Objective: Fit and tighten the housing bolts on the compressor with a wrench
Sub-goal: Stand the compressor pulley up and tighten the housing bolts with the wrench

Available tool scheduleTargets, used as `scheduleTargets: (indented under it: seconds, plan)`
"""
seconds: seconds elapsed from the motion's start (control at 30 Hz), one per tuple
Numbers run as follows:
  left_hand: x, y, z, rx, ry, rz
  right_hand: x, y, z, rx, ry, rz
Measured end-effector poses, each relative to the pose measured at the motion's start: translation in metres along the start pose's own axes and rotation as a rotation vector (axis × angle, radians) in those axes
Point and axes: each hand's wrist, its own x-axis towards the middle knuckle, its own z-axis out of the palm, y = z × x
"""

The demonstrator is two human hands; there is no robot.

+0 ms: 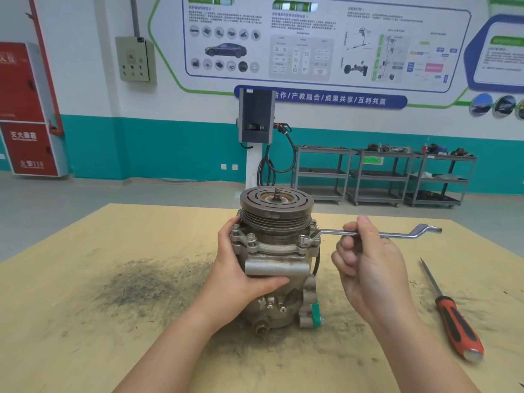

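My left hand (241, 268) wraps the compressor (279, 262) at the centre of the frame, thumb pressed flat across the front of the housing, fingers curled round its left side up by the flange. The forearm comes in from the lower left, wrist bent inward. The compressor stands upright on the yellow table (85, 279), pulley face up.

My right hand (368, 259) sits just right of the compressor, palm toward me, forearm rising from the bottom right. Fingers are curled round the shaft of the wrench (397, 235), thumb up behind it. The wrench lies level, its ring end seated on a housing bolt (304, 239) at the flange's right front; its far end points to the right of the frame.

Two more bolts (251, 237) stand on the left of the flange. A red-handled screwdriver (453, 316) lies at lower right, apart from my hand.
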Motion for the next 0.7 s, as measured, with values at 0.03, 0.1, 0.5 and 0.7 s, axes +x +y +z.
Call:
scheduleTargets:
  seconds: [0.03, 0.1, 0.5, 0.7]
  plan:
    - [0.0, 0.0, 0.0, 0.007, 0.003, -0.001, -0.002, 0.0, -0.001, -0.051, -0.009, -0.048]
    - [0.0, 0.0, -0.001, 0.017, 0.01, -0.003, -0.01, 0.004, -0.002, -0.248, -0.024, -0.275]
    - [0.001, -0.003, 0.0, 0.004, 0.018, 0.018, -0.044, 0.02, 0.007, -0.686, -0.263, -0.93]
    - [0.0, 0.001, -0.002, 0.034, 0.009, -0.01, -0.024, 0.0, 0.004, -0.313, -0.028, -0.462]
